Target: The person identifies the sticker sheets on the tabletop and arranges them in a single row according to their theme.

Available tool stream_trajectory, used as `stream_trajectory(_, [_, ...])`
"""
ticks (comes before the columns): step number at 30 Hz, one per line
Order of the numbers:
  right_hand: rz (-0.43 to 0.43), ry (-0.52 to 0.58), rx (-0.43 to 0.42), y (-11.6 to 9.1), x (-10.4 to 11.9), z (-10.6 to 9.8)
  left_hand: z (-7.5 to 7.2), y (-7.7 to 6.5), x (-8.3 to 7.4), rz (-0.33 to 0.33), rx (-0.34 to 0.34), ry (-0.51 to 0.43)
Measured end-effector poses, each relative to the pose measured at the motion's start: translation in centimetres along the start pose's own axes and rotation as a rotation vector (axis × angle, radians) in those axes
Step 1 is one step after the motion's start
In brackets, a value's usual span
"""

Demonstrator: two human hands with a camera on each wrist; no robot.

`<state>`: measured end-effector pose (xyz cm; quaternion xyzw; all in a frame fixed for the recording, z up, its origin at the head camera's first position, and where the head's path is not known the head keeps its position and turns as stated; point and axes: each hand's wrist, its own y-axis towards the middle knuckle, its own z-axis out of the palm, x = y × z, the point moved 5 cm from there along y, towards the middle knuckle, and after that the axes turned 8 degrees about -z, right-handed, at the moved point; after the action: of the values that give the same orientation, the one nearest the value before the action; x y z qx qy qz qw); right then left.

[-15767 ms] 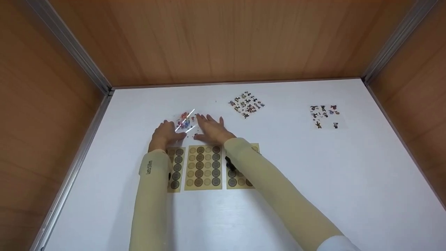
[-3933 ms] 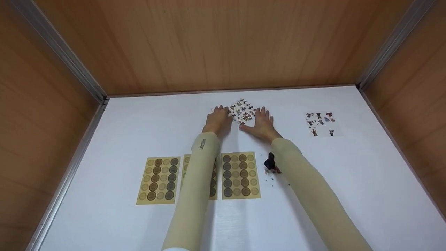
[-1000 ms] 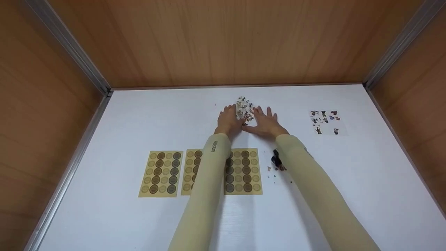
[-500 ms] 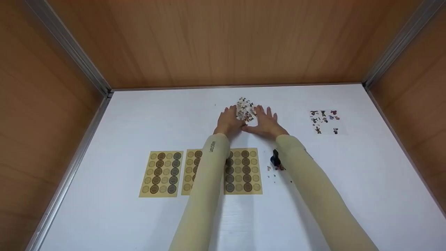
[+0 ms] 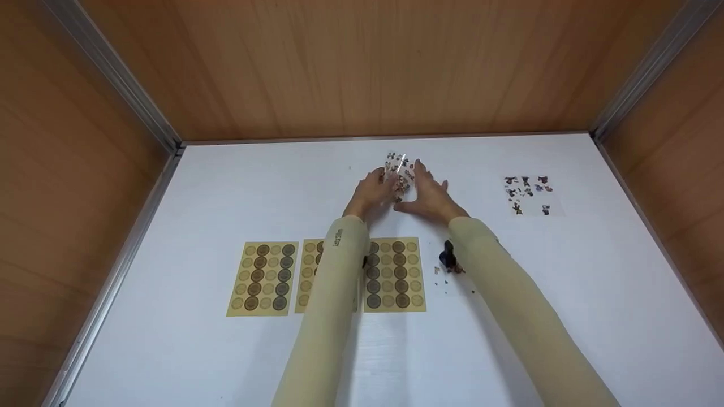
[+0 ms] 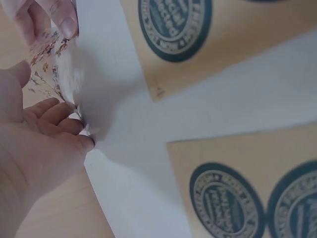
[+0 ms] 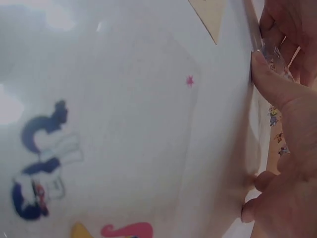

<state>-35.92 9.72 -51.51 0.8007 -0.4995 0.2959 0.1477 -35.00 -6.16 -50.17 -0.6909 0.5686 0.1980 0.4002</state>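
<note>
Both hands are at a clear sticker sheet with many small figures, near the back middle of the table. It is raised and bowed. My left hand grips its left side; in the left wrist view the thumb is on one side of the clear sheet and curled fingers are on the other. The right hand holds its right side, thumb at the near corner and fingers along the far part. Part of the sheet is hidden behind the hands.
Three tan sheets of round labels stand in a row in front: left, middle, right. A clear sheet with dark stickers lies partly under the right sleeve. Another figure sticker sheet lies at the right.
Earlier, the hands were at a colourful sticker sheet on the left; that sheet now lies right of the label row. Over the last second the figure sheet has been lifted and bowed between the hands.
</note>
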Motion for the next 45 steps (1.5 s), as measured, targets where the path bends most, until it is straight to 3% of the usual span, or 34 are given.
stream_trajectory(11, [-0.183, 0.13, -0.082, 0.7, 1.3, -0.5, -0.5, 0.5, 0.2, 0.045, 0.033, -0.172])
stream_trajectory(17, [-0.224, 0.218, -0.111, 0.5, 1.0, -0.5, -0.1, 0.4, 1.0, -0.027, 0.096, -0.337])
stream_trajectory(24, [-0.116, 0.502, -0.161, 0.6, 0.7, -0.9, -0.5, 0.2, 1.2, -0.071, 0.075, -0.387])
stream_trajectory(33, [-0.047, 0.747, -0.252, 0.8, 0.1, -2.3, -1.0, 0.4, 0.8, 0.026, -0.038, -0.458])
stream_trajectory(41, [0.032, 0.866, -0.283, 0.8, 0.0, -3.9, -1.9, 0.5, 0.0, 0.084, -0.098, -0.64])
stream_trajectory(45, [0.049, 0.876, -0.29, 0.6, -0.1, -4.8, -2.1, 0.4, -0.4, 0.109, -0.089, -0.729])
